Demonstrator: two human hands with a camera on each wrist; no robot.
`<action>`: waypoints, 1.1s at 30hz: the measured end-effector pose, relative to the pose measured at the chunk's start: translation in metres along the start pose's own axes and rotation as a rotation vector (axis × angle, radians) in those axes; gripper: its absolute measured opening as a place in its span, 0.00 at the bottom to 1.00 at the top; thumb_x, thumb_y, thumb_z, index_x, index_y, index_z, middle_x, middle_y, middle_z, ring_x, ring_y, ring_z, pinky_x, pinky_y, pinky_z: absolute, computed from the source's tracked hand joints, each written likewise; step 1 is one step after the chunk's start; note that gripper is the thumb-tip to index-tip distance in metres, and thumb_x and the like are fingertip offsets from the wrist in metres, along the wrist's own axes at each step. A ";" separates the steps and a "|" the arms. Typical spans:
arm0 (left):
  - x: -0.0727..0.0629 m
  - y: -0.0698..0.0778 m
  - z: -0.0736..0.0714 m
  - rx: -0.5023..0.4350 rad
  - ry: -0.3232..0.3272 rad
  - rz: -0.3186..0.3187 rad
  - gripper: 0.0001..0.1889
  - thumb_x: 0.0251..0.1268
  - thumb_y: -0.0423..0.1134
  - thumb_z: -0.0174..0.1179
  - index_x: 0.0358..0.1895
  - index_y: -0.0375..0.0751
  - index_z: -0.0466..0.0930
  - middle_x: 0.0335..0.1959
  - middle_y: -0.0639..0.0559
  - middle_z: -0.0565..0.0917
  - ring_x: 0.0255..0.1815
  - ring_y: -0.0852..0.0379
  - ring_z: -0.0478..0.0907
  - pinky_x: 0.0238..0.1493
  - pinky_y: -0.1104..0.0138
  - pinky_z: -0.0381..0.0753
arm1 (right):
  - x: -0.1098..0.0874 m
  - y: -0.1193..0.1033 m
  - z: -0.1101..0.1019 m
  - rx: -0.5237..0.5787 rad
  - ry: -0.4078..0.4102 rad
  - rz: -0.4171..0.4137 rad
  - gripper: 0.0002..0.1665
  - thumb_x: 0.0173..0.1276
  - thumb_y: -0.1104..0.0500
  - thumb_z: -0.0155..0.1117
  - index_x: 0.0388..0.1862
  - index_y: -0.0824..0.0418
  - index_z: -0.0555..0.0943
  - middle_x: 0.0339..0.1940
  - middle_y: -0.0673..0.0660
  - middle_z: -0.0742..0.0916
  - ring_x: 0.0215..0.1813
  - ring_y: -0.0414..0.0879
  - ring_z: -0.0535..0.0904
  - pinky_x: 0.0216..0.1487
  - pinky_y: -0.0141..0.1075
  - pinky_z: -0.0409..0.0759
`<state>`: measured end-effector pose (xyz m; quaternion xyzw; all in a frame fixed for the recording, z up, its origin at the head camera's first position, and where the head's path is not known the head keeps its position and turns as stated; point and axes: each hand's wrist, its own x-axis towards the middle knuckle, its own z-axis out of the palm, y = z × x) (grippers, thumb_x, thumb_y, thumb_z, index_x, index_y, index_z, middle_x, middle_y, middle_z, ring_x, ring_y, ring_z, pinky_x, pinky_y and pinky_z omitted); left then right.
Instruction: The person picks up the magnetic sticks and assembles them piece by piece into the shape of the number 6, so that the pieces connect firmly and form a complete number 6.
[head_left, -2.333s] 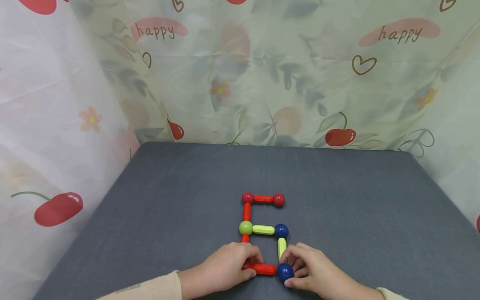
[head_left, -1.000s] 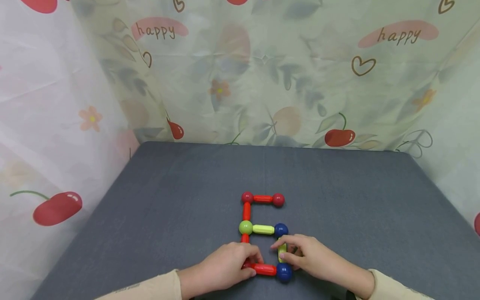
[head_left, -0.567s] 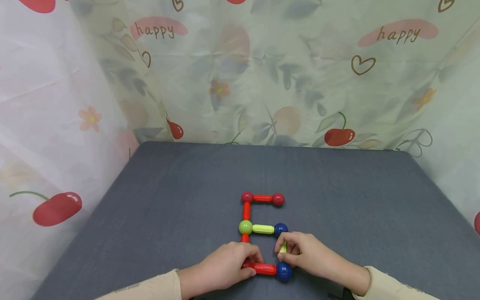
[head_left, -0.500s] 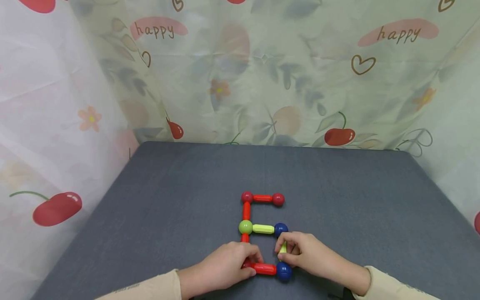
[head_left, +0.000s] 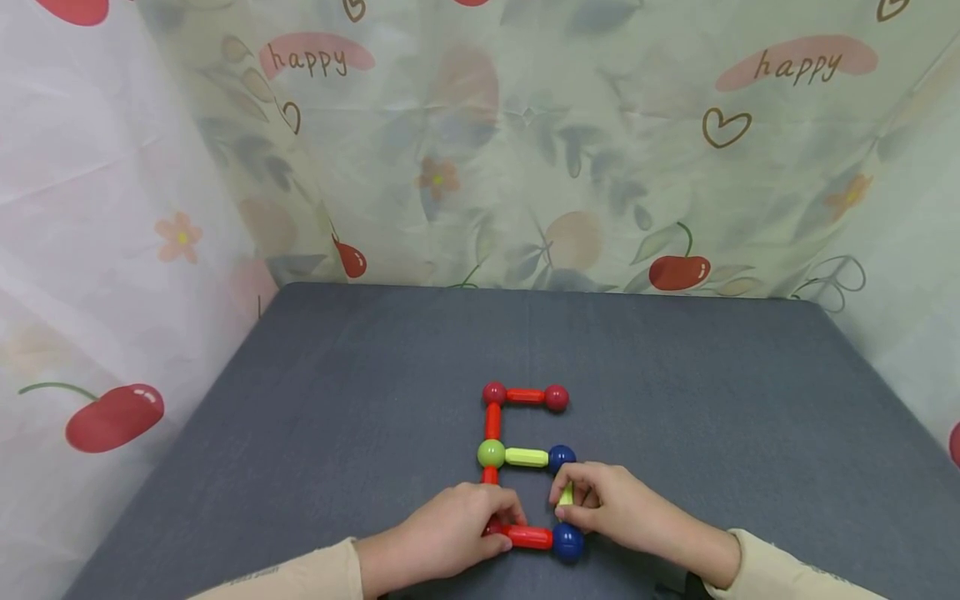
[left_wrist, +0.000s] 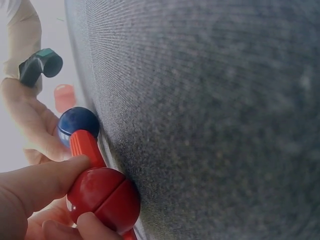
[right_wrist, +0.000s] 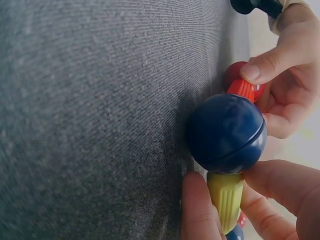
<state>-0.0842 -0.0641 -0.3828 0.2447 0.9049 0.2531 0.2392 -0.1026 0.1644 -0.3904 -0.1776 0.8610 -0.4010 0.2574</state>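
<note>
Magnetic balls and rods lie joined on the table in a figure like a 6. At its lower left corner my left hand [head_left: 457, 531] grips a red ball [left_wrist: 106, 199], mostly hidden by fingers in the head view. From it a red rod [head_left: 529, 537] runs to the lower blue ball [head_left: 567, 542], touching it. My right hand [head_left: 618, 507] pinches the upright yellow-green rod [right_wrist: 226, 197] between thumb and fingers. This rod meets the lower blue ball; its far end near the upper blue ball [head_left: 561, 457] is covered by fingers in the head view.
A green ball [head_left: 491, 453] joins the left side to a yellow-green crossbar rod [head_left: 527, 457]. Farther back, a red ball [head_left: 494, 393], a red rod [head_left: 526, 396] and another red ball [head_left: 557, 397] form the top. Patterned curtains [head_left: 525, 150] enclose the dark grey table [head_left: 360, 375].
My right hand has let go of the lower blue ball and moved up to the yellow-green rod, which it now pinches. The blue ball has come against the red rod. My left hand stays put.
</note>
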 end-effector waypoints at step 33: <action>-0.018 0.003 -0.045 -0.184 0.091 -0.002 0.14 0.62 0.47 0.66 0.51 0.56 0.83 0.35 0.62 0.80 0.20 0.61 0.72 0.21 0.69 0.72 | -0.012 -0.007 -0.020 -0.059 0.059 0.034 0.17 0.64 0.51 0.69 0.50 0.51 0.79 0.32 0.49 0.83 0.31 0.43 0.78 0.29 0.35 0.75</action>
